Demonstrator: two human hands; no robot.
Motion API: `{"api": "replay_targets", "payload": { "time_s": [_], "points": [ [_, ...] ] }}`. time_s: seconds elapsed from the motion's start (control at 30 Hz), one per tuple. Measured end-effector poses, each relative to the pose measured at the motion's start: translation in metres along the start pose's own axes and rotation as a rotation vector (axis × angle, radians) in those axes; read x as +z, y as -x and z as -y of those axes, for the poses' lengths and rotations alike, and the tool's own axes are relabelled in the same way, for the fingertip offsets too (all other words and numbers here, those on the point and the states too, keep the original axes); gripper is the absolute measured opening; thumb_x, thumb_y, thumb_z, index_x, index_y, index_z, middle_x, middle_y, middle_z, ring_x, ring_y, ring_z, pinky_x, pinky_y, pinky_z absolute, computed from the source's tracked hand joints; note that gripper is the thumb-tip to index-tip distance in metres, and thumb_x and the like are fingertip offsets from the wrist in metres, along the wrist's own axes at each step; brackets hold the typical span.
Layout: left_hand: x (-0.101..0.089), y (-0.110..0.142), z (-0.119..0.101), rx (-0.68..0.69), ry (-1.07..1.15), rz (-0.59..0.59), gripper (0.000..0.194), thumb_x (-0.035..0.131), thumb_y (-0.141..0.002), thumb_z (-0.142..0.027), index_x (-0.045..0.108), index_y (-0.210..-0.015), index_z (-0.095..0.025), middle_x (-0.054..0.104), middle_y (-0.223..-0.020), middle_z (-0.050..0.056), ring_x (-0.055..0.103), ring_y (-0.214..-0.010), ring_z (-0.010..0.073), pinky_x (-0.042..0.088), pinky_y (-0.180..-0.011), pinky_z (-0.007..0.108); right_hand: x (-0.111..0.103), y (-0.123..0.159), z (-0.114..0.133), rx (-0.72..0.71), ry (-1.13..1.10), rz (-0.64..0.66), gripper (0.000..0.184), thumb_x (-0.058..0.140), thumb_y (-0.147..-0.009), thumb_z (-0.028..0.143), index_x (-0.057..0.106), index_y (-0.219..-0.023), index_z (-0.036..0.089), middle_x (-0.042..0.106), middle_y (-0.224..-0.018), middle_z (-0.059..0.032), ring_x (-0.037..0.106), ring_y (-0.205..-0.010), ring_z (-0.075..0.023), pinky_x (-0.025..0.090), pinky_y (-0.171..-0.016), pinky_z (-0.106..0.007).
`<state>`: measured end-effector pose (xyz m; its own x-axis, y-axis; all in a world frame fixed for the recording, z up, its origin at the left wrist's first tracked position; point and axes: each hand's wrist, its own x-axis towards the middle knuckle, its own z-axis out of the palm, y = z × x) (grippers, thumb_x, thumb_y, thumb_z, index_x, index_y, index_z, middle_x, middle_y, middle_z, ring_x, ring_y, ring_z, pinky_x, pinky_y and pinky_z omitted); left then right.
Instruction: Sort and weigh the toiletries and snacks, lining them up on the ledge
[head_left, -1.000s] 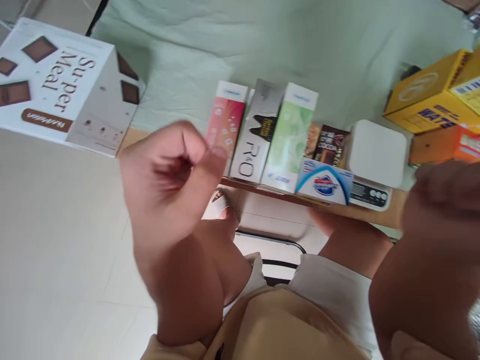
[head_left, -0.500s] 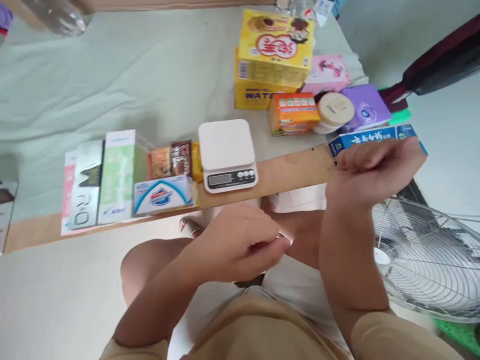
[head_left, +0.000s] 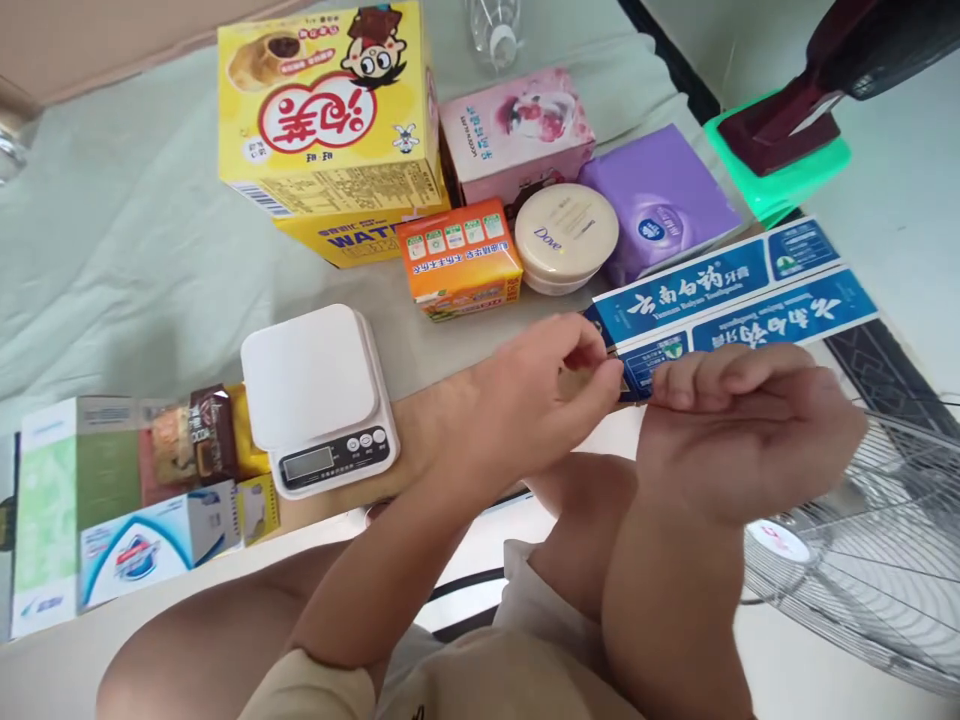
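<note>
Head view: left hand [head_left: 559,385] and right hand [head_left: 750,425] curl near toothpaste [head_left: 686,298].

A pale green cloth [head_left: 165,260] covers the tabletop [head_left: 421,432], leaving wood bare along the near edge. By that edge sit a soap box [head_left: 139,555] and a white scale [head_left: 311,380]; blue toothpaste packaging [head_left: 690,290] lies toward the near right corner.

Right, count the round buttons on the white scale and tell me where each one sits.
3. On the scale, just right of its display, the left button, middle button and right button form a row. None looks hidden.
</note>
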<state>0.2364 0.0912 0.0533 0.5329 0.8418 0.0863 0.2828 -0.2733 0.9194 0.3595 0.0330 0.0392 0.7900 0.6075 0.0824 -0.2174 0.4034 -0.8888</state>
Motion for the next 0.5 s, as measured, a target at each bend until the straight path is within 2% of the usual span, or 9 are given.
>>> {"api": "replay_targets", "payload": {
  "time_s": [0.07, 0.13, 0.2, 0.27, 0.33, 0.43, 0.5],
  "points": [
    [-0.011, -0.009, 0.006, 0.028, -0.146, -0.144, 0.011, 0.064, -0.091, -0.025, 0.057, -0.083, -0.025, 0.072, -0.091, 0.004, 0.067, -0.092, 0.0216, 0.054, -0.088, 0.036, 0.004, 0.001, -0.005, 0.043, -0.009, 0.016, 0.024, 0.062, -0.082, 0.034, 0.061, -0.062, 0.021, 0.046, -0.053, 0.0036, 0.049, -0.047, -0.0104, 0.044, -0.048, -0.027],
    [-0.029, -0.015, 0.017, -0.013, -0.310, -0.316, 0.009, 0.068, -0.087, -0.025, 0.061, -0.092, -0.025, 0.073, -0.113, 0.010, 0.066, -0.115, 0.0287, 0.050, -0.108, 0.044, 0.010, 0.006, -0.010, 0.111, -0.003, 0.056, 0.019, 0.067, -0.080, 0.033, 0.066, -0.065, 0.021, 0.052, -0.057, 0.0029, 0.055, -0.053, -0.0112, 0.051, -0.054, -0.027],
    [-0.047, -0.020, 0.028, -0.104, -0.431, -0.407, 0.027, 0.075, -0.082, -0.029, 0.064, -0.107, -0.026, 0.066, -0.140, 0.014, 0.054, -0.141, 0.0363, 0.036, -0.125, 0.052, 0.019, 0.015, -0.013, 0.190, 0.020, 0.087, 0.016, 0.069, -0.080, 0.031, 0.067, -0.067, 0.022, 0.055, -0.061, 0.0028, 0.057, -0.058, -0.0108, 0.054, -0.059, -0.026],
    [-0.059, -0.023, 0.039, -0.185, -0.498, -0.378, 0.049, 0.080, -0.076, -0.030, 0.063, -0.122, -0.026, 0.055, -0.157, 0.015, 0.039, -0.155, 0.0415, 0.024, -0.132, 0.057, 0.027, 0.026, -0.013, 0.236, 0.034, 0.108, 0.015, 0.068, -0.081, 0.029, 0.067, -0.068, 0.022, 0.056, -0.063, 0.0028, 0.057, -0.061, -0.0102, 0.053, -0.061, -0.025],
    [-0.064, -0.025, 0.045, -0.222, -0.534, -0.320, 0.061, 0.081, -0.073, -0.026, 0.061, -0.130, -0.027, 0.050, -0.163, 0.014, 0.033, -0.159, 0.0437, 0.021, -0.133, 0.060, 0.034, 0.035, -0.011, 0.253, 0.046, 0.128, 0.015, 0.066, -0.082, 0.026, 0.066, -0.068, 0.022, 0.056, -0.064, 0.0027, 0.057, -0.063, -0.0104, 0.053, -0.062, -0.025],
    [-0.063, -0.028, 0.045, -0.251, -0.569, -0.277, 0.065, 0.080, -0.069, -0.016, 0.060, -0.130, -0.027, 0.049, -0.163, 0.014, 0.037, -0.157, 0.0444, 0.028, -0.131, 0.059, 0.041, 0.044, -0.009, 0.257, 0.063, 0.150, 0.015, 0.063, -0.083, 0.025, 0.065, -0.068, 0.022, 0.055, -0.064, 0.0027, 0.056, -0.063, -0.0105, 0.052, -0.063, -0.025],
    [-0.061, -0.030, 0.041, -0.279, -0.600, -0.240, 0.063, 0.078, -0.071, -0.015, 0.059, -0.130, -0.024, 0.053, -0.156, 0.015, 0.040, -0.155, 0.0442, 0.034, -0.129, 0.058, 0.045, 0.047, -0.007, 0.250, 0.054, 0.161, 0.015, 0.064, -0.082, 0.025, 0.064, -0.068, 0.022, 0.054, -0.064, 0.0027, 0.055, -0.062, -0.0102, 0.051, -0.061, -0.025]
  ]
}}
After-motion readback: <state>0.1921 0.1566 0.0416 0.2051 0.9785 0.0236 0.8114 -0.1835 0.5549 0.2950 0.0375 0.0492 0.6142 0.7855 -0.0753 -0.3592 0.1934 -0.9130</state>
